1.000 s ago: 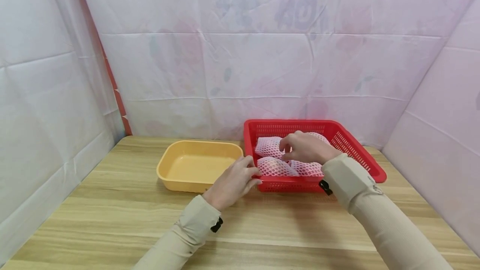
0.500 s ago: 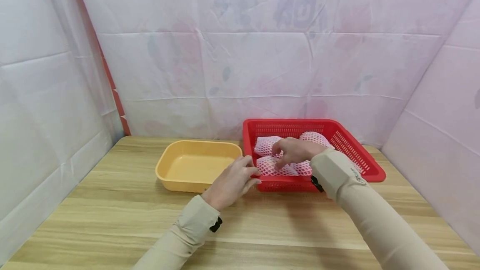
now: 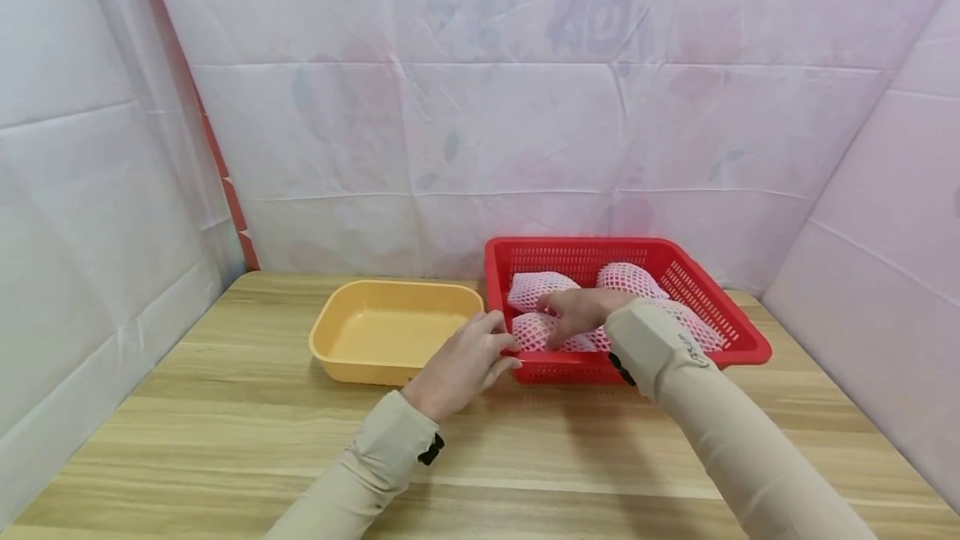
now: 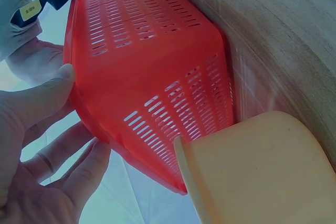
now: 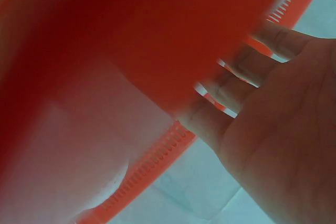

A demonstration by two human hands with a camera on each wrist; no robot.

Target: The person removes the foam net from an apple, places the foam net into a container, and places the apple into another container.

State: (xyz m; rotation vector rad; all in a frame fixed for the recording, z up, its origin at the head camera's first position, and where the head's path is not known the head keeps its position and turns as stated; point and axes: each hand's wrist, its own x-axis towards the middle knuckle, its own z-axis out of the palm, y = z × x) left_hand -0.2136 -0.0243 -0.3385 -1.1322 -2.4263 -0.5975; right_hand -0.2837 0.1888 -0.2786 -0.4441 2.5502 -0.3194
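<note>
A red perforated basket [image 3: 585, 242] holds several rounded things in pink-white foam net sleeves. My left hand [image 3: 461, 363] grips its near left corner; in the left wrist view the thumb presses the outer side of the basket [image 4: 123, 77] while the fingers curl at the rim. Inside the basket, my right hand [image 3: 588, 311] reaches over the front left netted piece [image 3: 531, 332], thumb and fingers spread around it. Just behind lies another netted piece [image 3: 534, 290]. In the right wrist view, the blurred red wall hides the fingertips of the right hand [image 5: 278, 114].
A yellow plastic tub [image 3: 393, 340] stands close to the basket's left side on the wooden table [image 3: 247, 440]. More netted pieces lie at the basket's back right [image 3: 630, 278] and front right. White printed sheeting [image 3: 450, 132] encloses the table behind and at both sides.
My right hand has moved left and lower within the basket, onto the front left netted piece, uncovering pieces on the right. My left hand stays at the basket's corner.
</note>
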